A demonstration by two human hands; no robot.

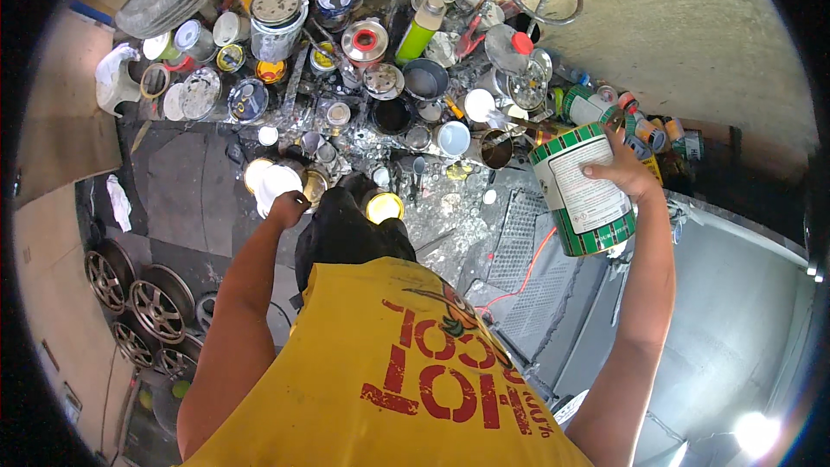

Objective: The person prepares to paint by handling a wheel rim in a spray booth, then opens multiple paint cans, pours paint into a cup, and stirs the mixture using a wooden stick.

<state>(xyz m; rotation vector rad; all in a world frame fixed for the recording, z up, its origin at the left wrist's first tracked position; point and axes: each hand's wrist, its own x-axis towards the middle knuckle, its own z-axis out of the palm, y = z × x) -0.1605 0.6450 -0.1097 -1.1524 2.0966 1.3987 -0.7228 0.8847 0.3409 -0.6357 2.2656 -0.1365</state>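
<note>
At the right, my right hand [629,171] grips a large green-and-white paint can [581,190], tilted, with its white label facing up. My left hand [291,208] is closed, fingers curled, beside a white round lid or tub [275,183] and a gold-coloured tin [315,188]. What its fingers hold, if anything, is hidden. An open yellow-rimmed tin [384,207] stands just right of my dark-trousered knees.
A cluttered bench of paint cans [278,13], a green bottle [421,30] and open pots [425,79] runs across the far side. Wheel rims [162,303] lie at left. A red cord [529,272] crosses perforated metal plates [521,233] at right.
</note>
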